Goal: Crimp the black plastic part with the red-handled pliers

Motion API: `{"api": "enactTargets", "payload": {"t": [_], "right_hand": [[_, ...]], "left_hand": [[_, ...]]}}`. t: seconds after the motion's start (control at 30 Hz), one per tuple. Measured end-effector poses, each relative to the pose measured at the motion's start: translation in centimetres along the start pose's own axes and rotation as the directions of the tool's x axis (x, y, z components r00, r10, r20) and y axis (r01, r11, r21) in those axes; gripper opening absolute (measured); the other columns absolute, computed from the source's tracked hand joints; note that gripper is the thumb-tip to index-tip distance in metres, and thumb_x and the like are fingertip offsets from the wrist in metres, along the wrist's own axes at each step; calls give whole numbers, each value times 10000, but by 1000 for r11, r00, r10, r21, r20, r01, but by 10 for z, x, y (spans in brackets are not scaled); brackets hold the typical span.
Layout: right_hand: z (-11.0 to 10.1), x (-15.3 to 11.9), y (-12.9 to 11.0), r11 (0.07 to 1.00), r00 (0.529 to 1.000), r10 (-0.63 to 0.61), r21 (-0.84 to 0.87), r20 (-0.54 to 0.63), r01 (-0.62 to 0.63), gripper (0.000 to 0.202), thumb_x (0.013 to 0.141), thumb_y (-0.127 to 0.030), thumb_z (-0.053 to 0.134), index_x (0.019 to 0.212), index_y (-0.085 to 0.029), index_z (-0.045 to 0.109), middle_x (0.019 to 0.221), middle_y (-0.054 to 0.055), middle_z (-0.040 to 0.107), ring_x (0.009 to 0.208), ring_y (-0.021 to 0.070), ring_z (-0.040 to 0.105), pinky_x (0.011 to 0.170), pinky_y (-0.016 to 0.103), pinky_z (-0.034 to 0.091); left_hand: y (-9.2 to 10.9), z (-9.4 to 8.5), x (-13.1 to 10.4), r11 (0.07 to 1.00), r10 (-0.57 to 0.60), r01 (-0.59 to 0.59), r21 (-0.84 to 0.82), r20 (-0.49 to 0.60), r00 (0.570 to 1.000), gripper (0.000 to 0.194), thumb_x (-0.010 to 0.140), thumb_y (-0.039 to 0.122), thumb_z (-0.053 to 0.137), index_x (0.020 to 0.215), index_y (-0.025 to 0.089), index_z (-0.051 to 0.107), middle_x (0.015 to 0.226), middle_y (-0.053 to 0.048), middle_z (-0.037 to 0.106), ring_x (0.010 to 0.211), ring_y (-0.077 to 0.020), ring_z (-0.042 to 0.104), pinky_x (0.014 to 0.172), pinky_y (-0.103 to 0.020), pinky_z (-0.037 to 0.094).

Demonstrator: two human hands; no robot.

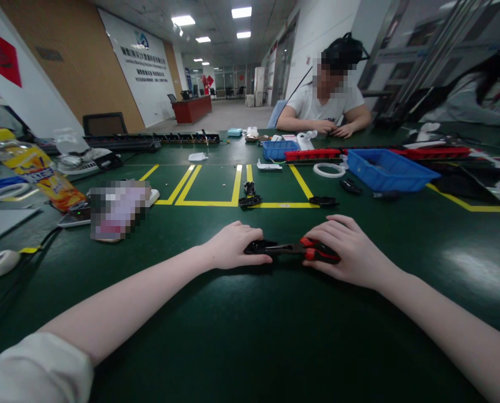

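Observation:
My right hand [344,246] is closed around the red and black handles of a pair of long-nose pliers [291,248], whose jaws point left. Between the thumb and fingers of my left hand [235,246] is a small black part [262,247], perhaps plastic; its exact kind I cannot make out. The tips of the pliers meet or overlap its right end, and whether they grip it is too small to tell. Both hands are low over the green table [275,330]. Beyond them lie black pieces [250,196] near a yellow tape line.
Another black piece [323,201] lies farther right. Blue bins [390,170] and a white ring [329,169] stand toward the back. At left are a drink bottle [44,176], a phone [119,210] and cables. A person [331,95] sits across the table.

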State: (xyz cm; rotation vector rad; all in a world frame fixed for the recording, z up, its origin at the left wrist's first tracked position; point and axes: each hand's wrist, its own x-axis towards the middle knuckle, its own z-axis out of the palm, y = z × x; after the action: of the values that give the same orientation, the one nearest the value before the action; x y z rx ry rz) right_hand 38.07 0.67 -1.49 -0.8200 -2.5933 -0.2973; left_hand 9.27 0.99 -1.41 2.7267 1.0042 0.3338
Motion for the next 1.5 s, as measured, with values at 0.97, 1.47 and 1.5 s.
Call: {"api": "enactTargets", "payload": {"t": [0.97, 1.47, 1.5], "right_hand": [[1, 1, -3, 1000, 1000, 11, 0, 2, -11, 361, 795, -452, 641, 1057, -205, 612, 993, 79, 676, 995, 254, 604, 1018, 497, 354], [0, 2, -10, 999, 1000, -4, -52, -14, 3, 333, 814, -451, 618, 1041, -207, 604, 969, 75, 677, 978, 253, 602, 1011, 491, 358], [-1, 2, -9, 998, 1000, -13, -62, -13, 12, 335, 814, -451, 618, 1041, -205, 606, 971, 76, 679, 981, 254, 601, 1013, 491, 356]], "left_hand": [[-2, 2, 0, 1000, 18, -18, 18, -20, 1000, 458, 883, 632, 457, 835, 184, 535, 744, -3, 576, 679, -165, 531, 684, -293, 358], [-3, 3, 1, 1000, 19, -19, 10, -23, 1000, 437, 873, 619, 489, 833, 185, 523, 742, -4, 573, 678, -168, 530, 679, -289, 358], [-3, 3, 1, 1000, 18, -17, 11, -25, 1000, 439, 874, 620, 487, 834, 185, 522, 744, -5, 573, 678, -169, 529, 677, -289, 355]]}}
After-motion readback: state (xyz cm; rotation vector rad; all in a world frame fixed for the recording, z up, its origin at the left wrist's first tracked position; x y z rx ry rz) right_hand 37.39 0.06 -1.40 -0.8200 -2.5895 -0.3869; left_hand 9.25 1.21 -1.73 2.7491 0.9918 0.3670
